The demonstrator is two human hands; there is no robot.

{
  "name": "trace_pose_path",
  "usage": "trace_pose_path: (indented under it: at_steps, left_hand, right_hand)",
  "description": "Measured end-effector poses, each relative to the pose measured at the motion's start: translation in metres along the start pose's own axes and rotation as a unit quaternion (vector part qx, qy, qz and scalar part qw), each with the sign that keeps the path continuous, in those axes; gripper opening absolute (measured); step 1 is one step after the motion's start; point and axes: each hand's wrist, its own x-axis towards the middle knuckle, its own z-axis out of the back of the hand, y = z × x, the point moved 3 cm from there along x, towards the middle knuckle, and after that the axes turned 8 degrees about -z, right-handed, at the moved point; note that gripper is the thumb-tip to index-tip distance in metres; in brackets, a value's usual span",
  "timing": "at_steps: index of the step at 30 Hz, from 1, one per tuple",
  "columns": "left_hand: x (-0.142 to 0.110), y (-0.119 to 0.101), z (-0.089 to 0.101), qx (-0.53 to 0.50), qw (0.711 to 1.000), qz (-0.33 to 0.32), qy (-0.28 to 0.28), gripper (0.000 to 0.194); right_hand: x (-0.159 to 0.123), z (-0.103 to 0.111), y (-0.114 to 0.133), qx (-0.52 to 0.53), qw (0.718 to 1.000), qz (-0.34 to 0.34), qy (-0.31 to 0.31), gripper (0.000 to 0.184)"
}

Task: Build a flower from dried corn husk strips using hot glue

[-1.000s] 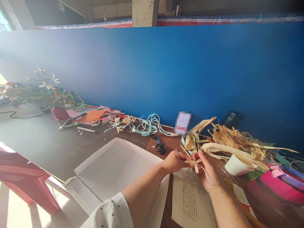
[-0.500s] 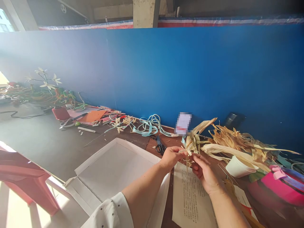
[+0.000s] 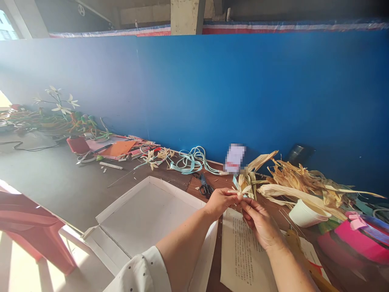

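My left hand [image 3: 222, 201] pinches a small pale corn-husk flower [image 3: 243, 190] at its base, the petals fanning out above the fingertips. My right hand [image 3: 259, 221] meets it from the other side, thumb and fingers closed at the flower's underside; fingers hide what lies there. A bit of light blue ribbon [image 3: 235, 180] shows just behind the flower. Black-handled scissors [image 3: 206, 188] lie beside my left hand. Beneath both hands is a printed sheet [image 3: 240, 251]. Dried corn husks [image 3: 291, 178] are heaped to the right.
An open white box lid [image 3: 142, 207] sits left of my forearm. At right are a white cup [image 3: 306, 213] and a pink bag [image 3: 361, 239]. Light blue cord [image 3: 194, 160], finished husk flowers [image 3: 152, 159] and paper scraps [image 3: 120, 149] line the blue partition [image 3: 243, 89].
The flower has turned in my fingers, so its petals now spread upward and outward. My right hand's fingers have curled in closer beneath it.
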Motion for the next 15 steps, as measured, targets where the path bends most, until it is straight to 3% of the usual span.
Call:
trace_pose_path:
  at_steps: [5,15]
  left_hand:
    - [-0.0002,-0.0011,0.0002,0.007,0.999,0.003,0.052,0.046]
    - [-0.0026,-0.0046,0.0001,-0.004,0.997,0.034,0.065,0.046]
  right_hand:
    - [-0.0017,-0.0023,0.0012,0.034,0.999,-0.009,0.004,0.018]
    - [-0.0003,-0.0016,-0.0023,0.083,0.996,-0.031,0.019,0.023]
